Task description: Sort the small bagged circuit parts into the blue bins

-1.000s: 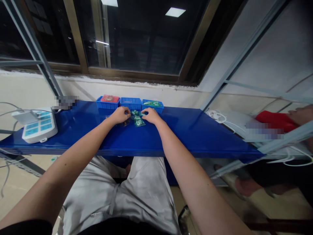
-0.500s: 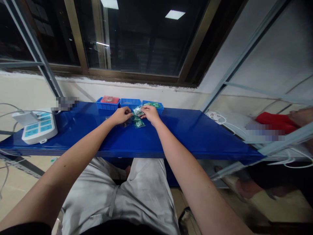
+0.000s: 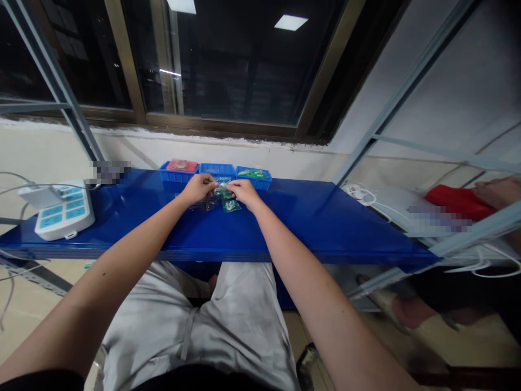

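A small clear plastic bag with pale pieces inside is pinched between my two hands above the blue table. My left hand grips its left side, fingers closed. On its right side, the fingertips of my right hand are closed. Just below lies a green packet with white pieces. Clear packets with brownish contents lie under and beside my left hand; what exactly they contain is too small to tell.
Along the back edge stand a blue bin with a red packet, a middle blue bin and a blue bin with green packets. A white power strip is at the left. Metal posts flank the table; a person's red sleeve shows at right.
My right hand has moved left, closer to my left hand, and the bag has shifted left with it. The right bin's green packets are now less covered.
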Demonstrator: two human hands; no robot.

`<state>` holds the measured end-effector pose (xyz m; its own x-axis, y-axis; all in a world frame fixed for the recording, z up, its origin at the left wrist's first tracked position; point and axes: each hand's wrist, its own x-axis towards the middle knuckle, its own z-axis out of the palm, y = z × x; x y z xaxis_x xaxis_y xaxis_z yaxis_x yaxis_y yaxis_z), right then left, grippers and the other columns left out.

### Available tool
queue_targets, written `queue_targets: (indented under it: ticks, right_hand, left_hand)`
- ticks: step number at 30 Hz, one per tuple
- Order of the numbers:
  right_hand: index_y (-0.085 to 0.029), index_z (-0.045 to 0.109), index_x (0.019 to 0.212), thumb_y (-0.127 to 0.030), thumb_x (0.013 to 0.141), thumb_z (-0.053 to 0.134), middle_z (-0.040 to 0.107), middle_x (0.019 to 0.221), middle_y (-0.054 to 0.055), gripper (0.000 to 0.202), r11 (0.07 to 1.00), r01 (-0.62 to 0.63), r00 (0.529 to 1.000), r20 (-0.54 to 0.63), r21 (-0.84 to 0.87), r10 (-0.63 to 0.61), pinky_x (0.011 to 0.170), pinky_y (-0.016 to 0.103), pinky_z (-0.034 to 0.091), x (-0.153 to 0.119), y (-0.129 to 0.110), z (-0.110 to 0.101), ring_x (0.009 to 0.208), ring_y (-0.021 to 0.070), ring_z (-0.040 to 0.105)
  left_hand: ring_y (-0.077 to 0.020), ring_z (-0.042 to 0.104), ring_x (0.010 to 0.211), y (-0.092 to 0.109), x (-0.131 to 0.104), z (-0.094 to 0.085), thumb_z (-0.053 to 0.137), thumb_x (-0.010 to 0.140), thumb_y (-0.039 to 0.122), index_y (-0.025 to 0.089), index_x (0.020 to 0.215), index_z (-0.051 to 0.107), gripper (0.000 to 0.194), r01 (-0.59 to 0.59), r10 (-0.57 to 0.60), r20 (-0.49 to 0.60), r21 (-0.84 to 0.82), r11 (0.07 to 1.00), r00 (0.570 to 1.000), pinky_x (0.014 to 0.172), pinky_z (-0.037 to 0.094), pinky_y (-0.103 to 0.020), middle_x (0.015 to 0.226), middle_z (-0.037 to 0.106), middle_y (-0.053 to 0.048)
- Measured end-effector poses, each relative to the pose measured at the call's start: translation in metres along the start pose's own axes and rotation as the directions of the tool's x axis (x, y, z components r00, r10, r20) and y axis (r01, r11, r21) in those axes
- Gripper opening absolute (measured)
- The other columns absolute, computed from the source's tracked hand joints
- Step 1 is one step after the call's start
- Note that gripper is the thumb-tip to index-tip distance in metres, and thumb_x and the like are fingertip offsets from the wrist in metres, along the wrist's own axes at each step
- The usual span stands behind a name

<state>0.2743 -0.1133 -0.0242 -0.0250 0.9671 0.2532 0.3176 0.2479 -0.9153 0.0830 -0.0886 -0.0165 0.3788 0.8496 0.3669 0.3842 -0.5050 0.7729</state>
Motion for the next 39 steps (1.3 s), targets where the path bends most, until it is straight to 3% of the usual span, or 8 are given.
queue_targets:
  ticks: [5, 13, 20, 27, 30, 33, 36, 39]
  right_hand:
    - [-0.017, 0.068, 0.07, -0.029, 0.08, 0.067, 0.052, 0.053, -0.002, 0.016, 0.994, -0.103, 0.995, -0.005, 0.025, 0.103, 0.043, 0.019, 0.034, -0.003, -0.004, 0.0, 0.05, 0.0099, 0.048]
    - [-0.017, 0.065, 0.065, -0.023, 0.079, 0.068, 0.045, 0.042, -0.005, 0.015, 0.991, -0.074, 0.997, -0.019, 0.113, 0.076, 0.039, 0.02, 0.031, 0.0, -0.001, 0.0, 0.04, 0.0084, 0.04]
    - [-0.016, 0.061, 0.068, -0.016, 0.083, 0.064, 0.063, 0.054, 0.0, 0.015, 0.979, -0.097, 0.995, 0.015, 0.179, 0.096, 0.036, 0.018, 0.036, 0.0, -0.004, 0.0, 0.044, 0.0112, 0.06]
    - [-0.016, 0.059, 0.083, -0.031, 0.094, 0.056, 0.073, 0.073, 0.007, 0.019, 0.923, -0.145, 0.989, 0.053, 0.357, 0.134, 0.041, 0.021, 0.048, 0.002, -0.007, 0.0, 0.06, 0.0182, 0.072]
    - [-0.016, 0.059, 0.084, -0.035, 0.094, 0.058, 0.07, 0.07, 0.005, 0.022, 0.922, -0.113, 0.994, 0.035, 0.371, 0.107, 0.042, 0.02, 0.05, 0.001, -0.007, 0.0, 0.062, 0.0183, 0.072]
    - [-0.018, 0.054, 0.083, -0.023, 0.083, 0.072, 0.065, 0.064, -0.001, 0.019, 0.955, -0.036, 0.999, 0.006, 0.293, 0.036, 0.04, 0.019, 0.048, 0.001, -0.005, 0.002, 0.057, 0.0169, 0.071]
    - [-0.021, 0.049, 0.09, -0.016, 0.076, 0.075, 0.061, 0.058, -0.007, 0.031, 0.975, 0.018, 1.0, -0.014, 0.22, -0.015, 0.038, 0.018, 0.044, 0.001, -0.001, 0.004, 0.051, 0.0164, 0.068]
    - [-0.021, 0.052, 0.099, -0.012, 0.076, 0.071, 0.061, 0.059, -0.007, 0.031, 0.981, 0.061, 0.998, -0.021, 0.185, -0.058, 0.038, 0.019, 0.043, 0.001, -0.001, 0.004, 0.05, 0.016, 0.067]
  left_hand:
    - [-0.0132, 0.056, 0.052, 0.001, 0.001, -0.001, 0.064, 0.083, 0.034, 0.018, 0.068, 0.055, 0.024, 0.013, -0.01, -0.048, 0.053, 0.998, 0.999, 0.055, 0.04, -0.025, 0.053, 0.061, 0.0]
    - [-0.0123, 0.052, 0.046, 0.007, -0.002, 0.0, 0.064, 0.084, 0.032, 0.019, 0.069, 0.054, 0.023, 0.031, -0.031, -0.045, -0.008, 0.999, 0.999, 0.051, 0.039, -0.025, 0.05, 0.056, 0.002]
    - [-0.0145, 0.055, 0.04, 0.01, -0.004, 0.001, 0.061, 0.089, 0.034, 0.018, 0.078, 0.057, 0.02, 0.123, -0.123, 0.007, -0.149, 0.981, 0.992, 0.047, 0.043, -0.027, 0.056, 0.064, -0.002]
    - [-0.0201, 0.068, 0.059, 0.021, -0.005, 0.002, 0.059, 0.091, 0.036, 0.014, 0.083, 0.061, 0.023, 0.193, -0.205, -0.012, -0.291, 0.937, 0.979, 0.051, 0.051, -0.03, 0.078, 0.072, -0.011]
    - [-0.021, 0.07, 0.065, 0.019, -0.004, 0.002, 0.063, 0.089, 0.037, 0.013, 0.077, 0.061, 0.026, 0.155, -0.176, -0.042, -0.308, 0.939, 0.983, 0.053, 0.053, -0.03, 0.075, 0.07, -0.011]
    - [-0.0174, 0.067, 0.058, 0.01, 0.0, 0.003, 0.072, 0.081, 0.022, 0.015, 0.077, 0.056, 0.017, 0.114, -0.135, -0.051, -0.295, 0.949, 0.99, 0.053, 0.052, -0.027, 0.062, 0.065, -0.004]
    - [-0.0139, 0.064, 0.052, 0.003, 0.003, 0.004, 0.073, 0.075, 0.008, 0.016, 0.085, 0.052, 0.025, 0.102, -0.13, -0.07, -0.308, 0.946, 0.989, 0.054, 0.051, -0.026, 0.06, 0.063, 0.001]
    - [-0.0121, 0.063, 0.052, 0.003, 0.002, 0.004, 0.072, 0.075, 0.007, 0.015, 0.101, 0.056, 0.031, 0.091, -0.116, -0.066, -0.298, 0.95, 0.991, 0.055, 0.051, -0.025, 0.066, 0.065, 0.001]
